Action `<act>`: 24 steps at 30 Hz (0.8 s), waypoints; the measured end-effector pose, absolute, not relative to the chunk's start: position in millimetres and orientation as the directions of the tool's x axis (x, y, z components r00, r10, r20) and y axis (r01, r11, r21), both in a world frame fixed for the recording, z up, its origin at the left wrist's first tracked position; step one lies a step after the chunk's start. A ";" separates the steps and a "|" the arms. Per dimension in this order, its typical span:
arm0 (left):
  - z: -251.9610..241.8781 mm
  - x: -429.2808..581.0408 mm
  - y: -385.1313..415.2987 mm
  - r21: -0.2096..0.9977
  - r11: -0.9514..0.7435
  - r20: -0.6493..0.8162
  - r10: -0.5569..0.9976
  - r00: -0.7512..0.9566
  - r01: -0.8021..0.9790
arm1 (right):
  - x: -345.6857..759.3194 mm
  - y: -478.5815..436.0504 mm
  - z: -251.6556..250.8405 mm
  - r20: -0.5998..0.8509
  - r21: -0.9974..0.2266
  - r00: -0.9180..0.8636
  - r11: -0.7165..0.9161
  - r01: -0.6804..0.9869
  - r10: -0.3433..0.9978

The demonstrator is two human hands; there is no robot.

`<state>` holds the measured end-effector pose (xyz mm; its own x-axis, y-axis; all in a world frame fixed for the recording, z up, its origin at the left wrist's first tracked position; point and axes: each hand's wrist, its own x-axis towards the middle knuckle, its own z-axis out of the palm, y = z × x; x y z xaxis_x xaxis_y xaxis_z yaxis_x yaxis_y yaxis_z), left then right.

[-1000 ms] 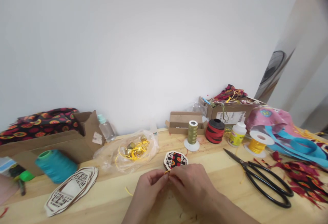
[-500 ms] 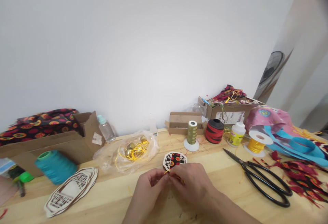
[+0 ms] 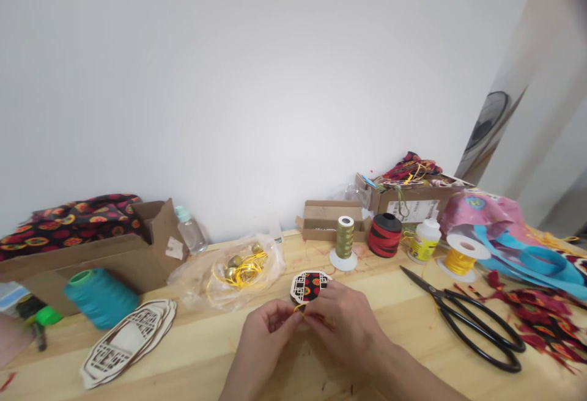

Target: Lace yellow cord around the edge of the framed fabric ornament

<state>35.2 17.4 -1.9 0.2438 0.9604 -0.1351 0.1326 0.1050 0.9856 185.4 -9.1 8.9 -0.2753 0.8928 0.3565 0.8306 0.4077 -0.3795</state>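
Observation:
My left hand point(image 3: 270, 335) and my right hand point(image 3: 342, 318) meet at the near middle of the table, fingertips almost touching. Both pinch a thin yellow cord point(image 3: 299, 307), of which a short loop shows between them. Just beyond the fingers lies a wooden fretwork ornament point(image 3: 306, 286) with black, red and orange patterned fabric in its centre. My right fingers cover its right-hand part. Whether the cord is tied to the ornament is hidden by my fingers.
Black scissors point(image 3: 477, 321) lie to the right, by fabric scraps point(image 3: 541, 315). Behind stand a green thread spool point(image 3: 345, 239), a red ribbon roll point(image 3: 384, 236) and a glue bottle point(image 3: 424, 242). Leftward are bagged bells point(image 3: 245, 266), wooden frames point(image 3: 123, 343) and a teal cone point(image 3: 101, 297).
My right hand's upper fingers have lifted and reached forward over the right side of the ornament. My left hand stays nearly in place, still pinching the cord.

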 end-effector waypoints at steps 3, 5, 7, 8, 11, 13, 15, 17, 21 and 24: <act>-2.8 34.3 17.7 0.984 0.101 -0.135 0.959 0.248 0.147 | 185.3 -9.4 8.0 0.360 -0.375 -0.283 0.415 0.829 0.889; -3.9 33.7 17.8 0.984 0.098 -0.133 0.959 0.250 0.148 | 185.2 -9.7 7.4 0.361 -0.381 -0.282 0.416 0.826 0.889; -4.4 33.5 17.5 0.986 0.087 -0.122 0.961 0.250 0.145 | 185.0 -9.8 6.5 0.361 -0.391 -0.272 0.409 0.824 0.892; -4.2 33.6 17.2 0.986 0.079 -0.113 0.962 0.247 0.145 | 185.0 -9.8 6.0 0.359 -0.397 -0.268 0.406 0.823 0.894; -2.1 34.6 16.0 0.989 0.065 -0.094 0.967 0.235 0.130 | 184.5 -9.7 4.5 0.354 -0.414 -0.252 0.393 0.821 0.900; -0.3 35.4 15.3 0.993 0.070 -0.091 0.970 0.226 0.100 | 184.3 -9.7 3.9 0.348 -0.426 -0.238 0.379 0.821 0.907; 0.6 36.1 15.0 0.995 0.074 -0.087 0.971 0.224 0.067 | 184.3 -9.7 3.8 0.345 -0.438 -0.233 0.375 0.817 0.909; 0.3 36.2 15.2 0.996 0.077 -0.087 0.970 0.229 0.051 | 184.5 -9.7 4.0 0.342 -0.445 -0.244 0.385 0.808 0.907; -3.3 35.5 16.5 0.997 0.051 -0.062 0.972 0.226 0.052 | 184.4 -9.9 5.1 0.335 -0.486 -0.230 0.376 0.789 0.914; -5.0 36.5 16.1 0.997 0.030 -0.045 0.971 0.236 0.067 | 183.8 -10.4 5.8 0.313 -0.562 -0.177 0.332 0.758 0.933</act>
